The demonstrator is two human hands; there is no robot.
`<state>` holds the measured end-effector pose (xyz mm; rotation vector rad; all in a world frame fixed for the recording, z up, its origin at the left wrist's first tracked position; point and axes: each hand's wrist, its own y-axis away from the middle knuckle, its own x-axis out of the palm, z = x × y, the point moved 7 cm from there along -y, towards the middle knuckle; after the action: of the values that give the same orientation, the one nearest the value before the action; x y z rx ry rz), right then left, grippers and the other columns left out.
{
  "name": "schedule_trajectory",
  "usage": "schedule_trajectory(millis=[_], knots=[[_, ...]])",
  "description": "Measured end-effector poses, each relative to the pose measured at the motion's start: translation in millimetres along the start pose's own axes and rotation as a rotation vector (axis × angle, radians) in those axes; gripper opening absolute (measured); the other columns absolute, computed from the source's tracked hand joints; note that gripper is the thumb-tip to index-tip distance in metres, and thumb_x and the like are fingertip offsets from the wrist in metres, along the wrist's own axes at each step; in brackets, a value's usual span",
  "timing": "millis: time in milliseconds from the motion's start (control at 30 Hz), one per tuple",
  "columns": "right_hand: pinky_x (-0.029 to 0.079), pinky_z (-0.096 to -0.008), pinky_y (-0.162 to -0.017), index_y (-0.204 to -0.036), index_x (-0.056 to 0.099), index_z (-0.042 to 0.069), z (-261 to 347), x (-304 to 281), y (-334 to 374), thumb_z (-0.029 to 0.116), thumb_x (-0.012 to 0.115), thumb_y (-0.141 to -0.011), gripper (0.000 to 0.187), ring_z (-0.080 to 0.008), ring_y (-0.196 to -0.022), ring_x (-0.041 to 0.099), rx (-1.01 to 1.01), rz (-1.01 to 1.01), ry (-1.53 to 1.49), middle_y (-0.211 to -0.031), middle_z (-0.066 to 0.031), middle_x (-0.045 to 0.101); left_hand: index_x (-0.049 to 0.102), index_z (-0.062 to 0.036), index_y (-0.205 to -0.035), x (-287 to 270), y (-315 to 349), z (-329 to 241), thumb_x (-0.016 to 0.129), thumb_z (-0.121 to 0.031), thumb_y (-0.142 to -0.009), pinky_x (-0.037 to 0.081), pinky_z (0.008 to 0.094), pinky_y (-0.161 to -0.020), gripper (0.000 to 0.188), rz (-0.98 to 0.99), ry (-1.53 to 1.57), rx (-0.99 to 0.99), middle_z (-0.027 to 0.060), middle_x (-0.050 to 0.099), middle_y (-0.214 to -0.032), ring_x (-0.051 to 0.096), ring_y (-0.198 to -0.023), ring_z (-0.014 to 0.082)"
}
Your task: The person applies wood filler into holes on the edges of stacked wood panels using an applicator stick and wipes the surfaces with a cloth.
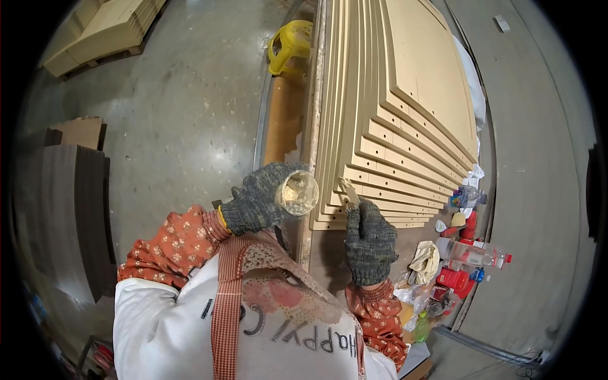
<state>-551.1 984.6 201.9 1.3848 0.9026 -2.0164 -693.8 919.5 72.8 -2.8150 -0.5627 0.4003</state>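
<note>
In a dark grey knitted glove, my left hand (258, 197) is closed around a clear cup (310, 191) with pale beige paste in it. The cup is held beside the near left corner of a stack of cream-coloured panels (437, 57). My right hand (369, 244), gloved the same way, grips a small putty knife (349, 191). Paste clings to the blade, which is over the stepped panel edges; whether it touches them I cannot tell. Small dark holes run along those edges.
Bottles (478, 254), a red tub (453, 278), a crumpled cloth (424, 261) and other clutter crowd the table's right side. A yellow stool (292, 44) stands beyond the table's left edge. Grey boards (60, 209) are stacked at the left; more cream panels (104, 31) lie on a pallet farther off.
</note>
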Motion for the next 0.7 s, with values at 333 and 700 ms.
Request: schedule_trajectory(millis=[333,700], knots=[[0.046,-0.0393,-0.063,-0.097,0.061,-0.002,-0.6,-0.4,3.6,0.016,0.06,-0.086,0.021,-0.0343,-0.069,0.059,-0.032,-0.043,0.095,-0.079,-0.0204,0.062,0.055,-0.0072,-0.117,-10.7,-13.4,-21.3,0.079,-0.029,-0.067,0.047,0.036,-0.089,0.059,-0.1,-0.003,0.102,0.0122,0.06,-0.109,0.059,-0.099,0.0254],[0.045,-0.0393,-0.056,-0.095,0.062,-0.001,-5.5,-14.3,-7.1,0.016,0.061,-0.085,0.02,-0.031,-0.061,0.059,0.008,-0.123,0.015,-0.072,-0.0181,0.061,0.049,-0.0032,-0.121,-7.1,-18.7,-25.6,0.074,-0.035,-0.073,0.042,0.0391,-0.094,0.062,-0.078,-0.139,0.153,0.015,0.055,-0.115,0.054,-0.106,0.0296]])
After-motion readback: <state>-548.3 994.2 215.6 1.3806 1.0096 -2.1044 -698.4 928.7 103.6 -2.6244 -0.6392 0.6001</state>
